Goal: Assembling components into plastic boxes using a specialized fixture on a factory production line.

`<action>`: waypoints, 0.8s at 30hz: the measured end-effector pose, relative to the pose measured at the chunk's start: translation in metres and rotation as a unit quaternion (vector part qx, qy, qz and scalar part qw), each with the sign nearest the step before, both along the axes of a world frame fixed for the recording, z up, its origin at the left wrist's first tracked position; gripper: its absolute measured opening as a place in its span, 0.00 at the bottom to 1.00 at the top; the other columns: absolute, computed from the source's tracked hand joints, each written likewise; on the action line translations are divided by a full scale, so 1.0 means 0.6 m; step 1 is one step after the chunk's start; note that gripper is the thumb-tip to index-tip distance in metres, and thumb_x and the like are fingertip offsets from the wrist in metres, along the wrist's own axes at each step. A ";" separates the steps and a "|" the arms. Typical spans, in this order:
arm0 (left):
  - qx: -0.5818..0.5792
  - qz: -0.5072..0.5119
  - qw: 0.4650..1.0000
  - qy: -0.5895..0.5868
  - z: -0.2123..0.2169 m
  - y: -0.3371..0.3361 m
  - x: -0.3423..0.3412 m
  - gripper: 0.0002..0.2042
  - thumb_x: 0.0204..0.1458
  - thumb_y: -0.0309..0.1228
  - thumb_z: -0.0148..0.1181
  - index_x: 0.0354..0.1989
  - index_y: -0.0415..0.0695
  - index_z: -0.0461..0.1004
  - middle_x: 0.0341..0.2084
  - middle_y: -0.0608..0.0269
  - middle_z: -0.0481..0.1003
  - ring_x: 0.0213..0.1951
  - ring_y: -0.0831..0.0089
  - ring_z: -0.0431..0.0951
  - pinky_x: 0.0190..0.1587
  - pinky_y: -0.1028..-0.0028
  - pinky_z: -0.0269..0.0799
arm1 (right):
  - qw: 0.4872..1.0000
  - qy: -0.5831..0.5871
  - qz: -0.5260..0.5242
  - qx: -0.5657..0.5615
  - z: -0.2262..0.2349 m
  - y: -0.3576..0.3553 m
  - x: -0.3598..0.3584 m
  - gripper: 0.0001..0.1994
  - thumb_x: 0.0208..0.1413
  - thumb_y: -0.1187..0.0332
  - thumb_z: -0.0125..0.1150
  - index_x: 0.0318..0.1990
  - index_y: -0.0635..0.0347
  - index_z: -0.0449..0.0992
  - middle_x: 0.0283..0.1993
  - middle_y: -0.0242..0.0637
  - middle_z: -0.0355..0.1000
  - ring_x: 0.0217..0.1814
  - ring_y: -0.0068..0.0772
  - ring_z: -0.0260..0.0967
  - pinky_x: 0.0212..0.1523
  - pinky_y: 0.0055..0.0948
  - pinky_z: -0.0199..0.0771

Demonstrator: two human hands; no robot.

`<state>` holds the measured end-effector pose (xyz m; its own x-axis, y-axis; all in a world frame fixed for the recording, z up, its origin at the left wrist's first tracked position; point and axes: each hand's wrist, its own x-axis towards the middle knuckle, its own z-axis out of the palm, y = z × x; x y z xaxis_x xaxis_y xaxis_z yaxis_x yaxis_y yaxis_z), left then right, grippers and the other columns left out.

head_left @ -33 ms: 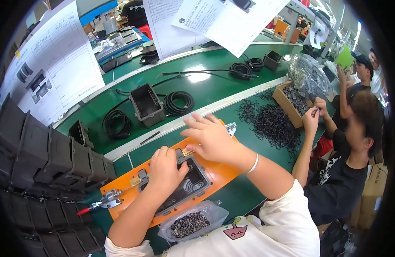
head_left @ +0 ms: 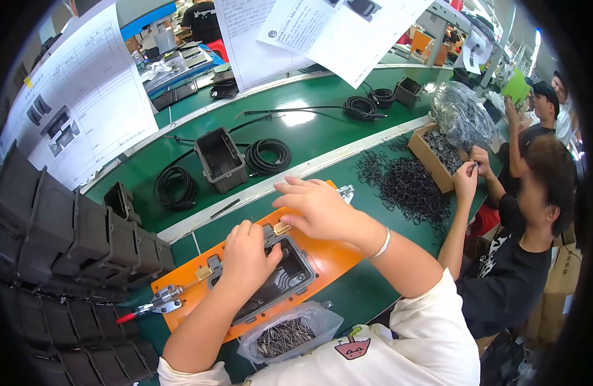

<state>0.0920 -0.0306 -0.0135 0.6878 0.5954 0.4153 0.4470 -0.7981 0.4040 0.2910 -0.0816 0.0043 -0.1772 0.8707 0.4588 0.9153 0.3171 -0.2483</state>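
Note:
A dark grey plastic box (head_left: 288, 278) lies open side up on an orange fixture plate (head_left: 335, 254). My left hand (head_left: 248, 257) is closed over its far wall, thumb inside the box and fingers curled over the edge. Beside the box's right hinge lug, my right hand (head_left: 325, 209) is open, fingers stretched out to the left. Its thumb is close to a brass block (head_left: 281, 228); whether they touch I cannot tell. Another brass block (head_left: 203, 273) sits at the left lug, on the rod of a red-handled toggle clamp (head_left: 166, 299). A second clamp (head_left: 345, 193) is partly behind my right hand.
A clear bag of metal pins (head_left: 287, 338) sits close to me. Stacked dark boxes (head_left: 52, 225) rise at left. Beyond are coiled black cables (head_left: 268, 156) and a grey box (head_left: 220, 159). Black clips (head_left: 412, 186) lie right, near a co-worker's hands (head_left: 470, 174). Paper sheets hang above.
My right hand's fingers have lowered and drawn slightly closer together. My left hand and the box have stayed in place.

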 end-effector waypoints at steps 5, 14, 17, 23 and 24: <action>0.021 -0.008 0.998 0.056 0.047 -0.030 -0.058 0.20 0.38 0.35 0.72 0.37 0.41 0.71 0.37 0.56 0.67 0.43 0.57 0.67 0.46 0.60 0.61 | 0.932 0.337 -0.100 0.089 0.057 -0.030 0.060 0.15 0.50 0.80 0.58 0.46 0.57 0.75 0.49 0.39 0.71 0.52 0.37 0.70 0.44 0.38 0.75; -0.121 0.180 0.976 0.013 0.048 -0.095 -0.223 0.19 0.37 0.38 0.73 0.22 0.41 0.66 0.21 0.58 0.67 0.25 0.58 0.69 0.28 0.63 0.61 | 0.943 0.288 -0.148 -0.082 -0.008 -0.122 -0.024 0.27 0.43 0.64 0.73 0.50 0.62 0.66 0.27 0.30 0.65 0.27 0.20 0.64 0.28 0.22 0.66; -0.171 0.181 0.967 0.051 0.024 -0.095 -0.210 0.19 0.41 0.40 0.70 0.21 0.40 0.66 0.18 0.56 0.70 0.24 0.57 0.72 0.27 0.62 0.64 | 0.962 0.206 -0.110 -0.142 -0.024 -0.104 -0.077 0.30 0.42 0.61 0.74 0.49 0.63 0.65 0.27 0.40 0.68 0.26 0.38 0.70 0.29 0.33 0.70; -0.106 0.183 0.975 0.064 0.065 -0.094 -0.202 0.17 0.40 0.36 0.68 0.17 0.41 0.65 0.14 0.57 0.69 0.19 0.57 0.72 0.24 0.62 0.64 | 0.963 0.215 -0.120 -0.106 0.021 -0.098 -0.085 0.15 0.43 0.72 0.69 0.39 0.61 0.73 0.17 0.34 0.66 0.18 0.26 0.66 0.20 0.26 0.64; -0.118 0.173 0.978 -0.002 0.080 -0.100 -0.200 0.16 0.39 0.34 0.69 0.16 0.42 0.65 0.14 0.57 0.68 0.18 0.57 0.71 0.23 0.62 0.64 | 0.949 0.282 -0.102 -0.094 0.029 -0.105 -0.080 0.13 0.44 0.74 0.68 0.38 0.62 0.72 0.14 0.28 0.61 0.15 0.17 0.59 0.18 0.20 0.58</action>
<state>-0.0278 -0.0908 0.0344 0.4278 0.8713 0.2404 0.6716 -0.4844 0.5606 0.2433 -0.1448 0.0216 0.2309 0.9364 0.2644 0.6574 0.0502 -0.7518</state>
